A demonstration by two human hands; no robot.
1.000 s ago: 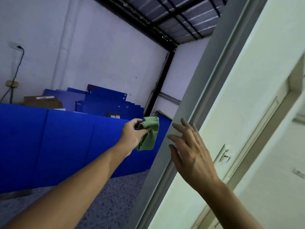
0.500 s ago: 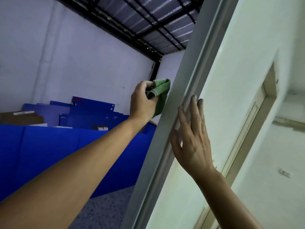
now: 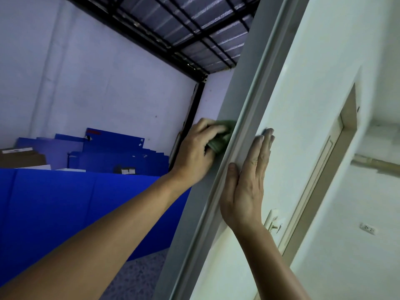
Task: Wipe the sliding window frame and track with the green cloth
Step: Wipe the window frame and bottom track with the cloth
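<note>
The crumpled green cloth [image 3: 220, 139] is bunched in the left hand [image 3: 194, 152], pressed on the smooth grey window frame [image 3: 244, 109]. Just right, the right hand [image 3: 244, 180] lies flat (fingers straight) on the pane. Glossy blue panels [image 3: 65, 202] stand far left.

Bunch of flat blue plastic panels [image 3: 65, 204] stacked against a white wall [image 3: 97, 87], brown cardboard box [image 3: 21, 159] behind them, dark corrugated metal roof [image 3: 194, 24] overhead.
</note>
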